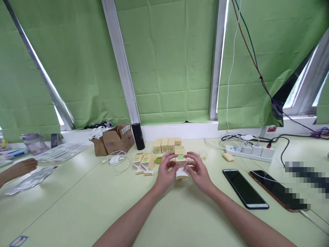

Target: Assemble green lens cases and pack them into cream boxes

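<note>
Left hand (167, 169) and right hand (197, 169) pinching a small cardboard box (181, 162), its sides partly hidden, co-worker's forearm (9, 173) cut off

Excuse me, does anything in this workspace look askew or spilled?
Yes: the green curtain at the right hangs askew. Its lower edge is bunched beside a black patch, leaving a bright strip of window uncovered. I see no spill.

Place: office-like shared workroom | 12 o'clock: green window covers (169, 61) | 2 o'clock: power strip (259, 156) with plugs, phones (245, 188) | 10 o'clock: another person's hand (31, 165) above same desk (89, 209)
</note>
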Demonstrator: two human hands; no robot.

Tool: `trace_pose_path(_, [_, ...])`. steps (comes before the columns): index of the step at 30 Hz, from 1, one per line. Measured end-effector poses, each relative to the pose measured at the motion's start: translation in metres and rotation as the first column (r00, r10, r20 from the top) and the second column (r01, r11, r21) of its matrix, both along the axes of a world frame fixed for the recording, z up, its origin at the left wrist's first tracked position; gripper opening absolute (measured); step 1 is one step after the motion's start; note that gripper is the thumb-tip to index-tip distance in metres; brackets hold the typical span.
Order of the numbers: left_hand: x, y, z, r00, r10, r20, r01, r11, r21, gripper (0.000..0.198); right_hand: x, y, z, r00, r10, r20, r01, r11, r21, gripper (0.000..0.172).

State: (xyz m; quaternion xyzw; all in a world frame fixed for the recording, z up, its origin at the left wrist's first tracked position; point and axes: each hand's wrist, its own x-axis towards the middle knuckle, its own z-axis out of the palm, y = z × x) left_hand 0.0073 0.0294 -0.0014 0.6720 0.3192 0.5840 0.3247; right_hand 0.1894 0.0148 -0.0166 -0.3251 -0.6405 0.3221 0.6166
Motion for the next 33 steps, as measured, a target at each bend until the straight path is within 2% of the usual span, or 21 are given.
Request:
trace_pose_path(11, [0.0013, -0.0028, -0.0001, 0.999, 0.023, -0.044, -0.022, 1.0, 0.016, 0.032, -0.0027, 0.0012, 0.0003, 0.999, -0.025, -0.03, 0.024, 1.0, -0.019, 0.033])
trace_pose_path(17, [0.0023, -0.0021, -0.0012, 0.998, 0.034, -0.052, -0.033, 0.999, 0.029, 0.031, -0.003, 0.0036, -0.0025, 0.999, -0.025, -0.046, 0.024, 1.0, -0.014, 0.023])
trace_pose_path(33, [0.0031, -0.0036, -0.0019, 0.997, 0.044, -0.063, -0.043, 0.999, 0.022, 0.031, -0.0039, 0.0045, -0.0017, 0.997, -0.02, -0.073, 0.017, 0.999, -0.04, 0.023])
